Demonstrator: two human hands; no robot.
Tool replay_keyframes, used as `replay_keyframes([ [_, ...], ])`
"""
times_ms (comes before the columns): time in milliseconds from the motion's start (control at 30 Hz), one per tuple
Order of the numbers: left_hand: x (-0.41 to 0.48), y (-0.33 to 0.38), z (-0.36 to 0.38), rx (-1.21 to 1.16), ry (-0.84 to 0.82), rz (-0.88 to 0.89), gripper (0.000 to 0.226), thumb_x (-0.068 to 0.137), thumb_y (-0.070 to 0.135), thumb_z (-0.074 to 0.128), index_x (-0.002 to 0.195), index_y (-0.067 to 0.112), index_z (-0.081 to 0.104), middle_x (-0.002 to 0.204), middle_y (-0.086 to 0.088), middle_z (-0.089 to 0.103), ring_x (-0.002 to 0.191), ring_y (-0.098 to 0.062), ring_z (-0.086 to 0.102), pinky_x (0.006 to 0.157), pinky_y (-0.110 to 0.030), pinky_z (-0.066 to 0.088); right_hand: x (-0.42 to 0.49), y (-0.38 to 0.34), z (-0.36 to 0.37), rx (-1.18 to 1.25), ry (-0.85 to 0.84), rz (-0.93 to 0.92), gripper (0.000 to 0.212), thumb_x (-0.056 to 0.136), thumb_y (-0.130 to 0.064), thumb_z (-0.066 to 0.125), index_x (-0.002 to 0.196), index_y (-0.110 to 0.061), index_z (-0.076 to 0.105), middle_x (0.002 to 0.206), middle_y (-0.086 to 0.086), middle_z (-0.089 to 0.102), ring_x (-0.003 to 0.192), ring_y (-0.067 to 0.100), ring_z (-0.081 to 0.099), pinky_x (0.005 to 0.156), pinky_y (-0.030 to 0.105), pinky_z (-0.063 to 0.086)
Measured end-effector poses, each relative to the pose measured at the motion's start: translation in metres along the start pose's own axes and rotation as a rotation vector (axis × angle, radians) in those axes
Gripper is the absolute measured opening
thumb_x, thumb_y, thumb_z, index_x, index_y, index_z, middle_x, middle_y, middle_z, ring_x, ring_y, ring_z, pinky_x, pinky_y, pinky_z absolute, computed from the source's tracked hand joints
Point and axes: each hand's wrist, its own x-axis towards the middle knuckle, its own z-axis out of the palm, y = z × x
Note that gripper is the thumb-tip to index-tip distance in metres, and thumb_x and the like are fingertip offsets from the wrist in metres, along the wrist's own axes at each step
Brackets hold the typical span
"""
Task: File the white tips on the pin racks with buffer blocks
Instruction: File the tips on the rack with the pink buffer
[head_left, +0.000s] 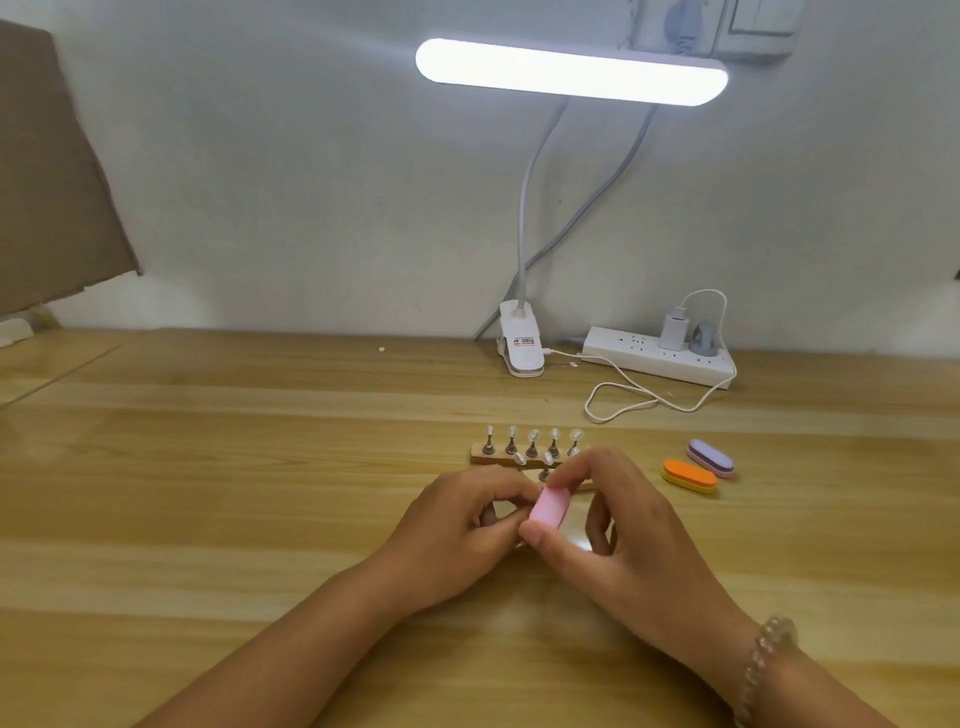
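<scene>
Head view: pink buffer block (549, 511) is sitting between both hands, just above the wooden table (260, 519). The right hand (623, 525) is pinching it lengthwise, thumb pressing the near end at 7 o'clock and fingertips capping the far end at 1 o'clock. The block is showing as a small pale pink pad with rounded edges, its broad face tilting toward the camera.

The left hand (457, 530) is closing in from 9 o'clock, fingers curling against the block's left edge. What they are gripping, if anything, is hidden.

At 12 o'clock, just beyond the knuckles, a far pin rack (480, 460) is standing with five white tips (534, 435) upright. A near pin rack (589, 486) is mostly hiding behind the hands.

At 2 o'clock, an orange buffer block (689, 476) and a purple buffer block (710, 457) are lying side by side.
</scene>
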Motion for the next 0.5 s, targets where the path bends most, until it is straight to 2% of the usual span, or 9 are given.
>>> replay_keyframes([
  [67,0.0001,-0.0004,-0.0001,0.016,0.0,0.004,0.023,0.086,0.03,0.058,0.101,0.03,0.075,0.087,0.02,0.067,0.071,-0.007,0.055,0.059,-0.017,0.034,-0.0001,-0.0018,0.0006,-0.017,-0.034,-0.014,0.039,0.075,-0.061,0.062,0.099,-0.032,0.054,0.099,-0.017,0.054,0.06,0.016,0.052,0.055,0.03,0.048],
  [133,0.0007,0.0,-0.0002,0.02,0.019,0.002,0.019,0.087,0.029,0.06,0.098,0.03,0.075,0.081,0.025,0.063,0.066,-0.001,0.051,0.058,-0.014,0.032,0.003,0.0011,-0.0006,0.034,0.001,0.04,0.037,0.075,-0.058,0.067,0.098,-0.032,0.054,0.099,-0.016,0.057,0.06,0.015,0.051,0.057,0.032,0.048],
  [167,0.0012,-0.0003,-0.0004,0.02,0.025,0.001,0.013,0.089,0.028,0.063,0.094,0.033,0.074,0.079,0.027,0.061,0.064,0.0,0.049,0.057,-0.014,0.031,0.0044,0.0028,-0.0012,0.047,0.026,0.062,0.036,0.075,-0.056,0.067,0.098,-0.031,0.055,0.098,-0.015,0.059,0.06,0.015,0.05,0.059,0.032,0.049],
  [233,0.0013,-0.0003,-0.0005,0.033,0.03,0.014,0.019,0.092,0.025,0.066,0.087,0.043,0.069,0.077,0.029,0.06,0.059,0.0,0.047,0.056,-0.015,0.03,0.0051,0.0051,-0.0013,0.046,0.058,0.084,0.036,0.074,-0.055,0.067,0.097,-0.029,0.056,0.097,-0.014,0.06,0.06,0.015,0.051,0.061,0.035,0.05],
  [300,0.0014,-0.0005,-0.0007,0.023,0.026,0.017,0.017,0.092,0.027,0.065,0.088,0.042,0.07,0.079,0.029,0.061,0.06,-0.001,0.046,0.056,-0.015,0.031,0.0027,0.0042,-0.0006,0.025,0.065,0.067,0.036,0.075,-0.055,0.066,0.098,-0.029,0.055,0.097,-0.015,0.059,0.061,0.014,0.051,0.059,0.033,0.049],
  [400,0.0012,-0.0005,-0.0009,-0.022,0.022,0.001,0.017,0.087,0.029,0.062,0.098,0.033,0.075,0.082,0.025,0.064,0.065,-0.001,0.049,0.058,-0.014,0.033,-0.0012,0.0018,0.0017,-0.038,0.008,-0.006,0.036,0.076,-0.053,0.068,0.1,-0.031,0.052,0.099,-0.017,0.056,0.066,0.006,0.053,0.056,0.02,0.043],
  [500,0.0018,-0.0013,-0.0003,-0.026,0.029,0.001,0.013,0.089,0.03,0.066,0.094,0.04,0.073,0.08,0.023,0.064,0.064,-0.002,0.049,0.058,-0.018,0.035,0.0035,0.0056,0.0012,0.019,0.028,0.074,0.036,0.074,-0.056,0.068,0.097,-0.031,0.054,0.097,-0.016,0.059,0.063,0.012,0.053,0.058,0.029,0.048],
])
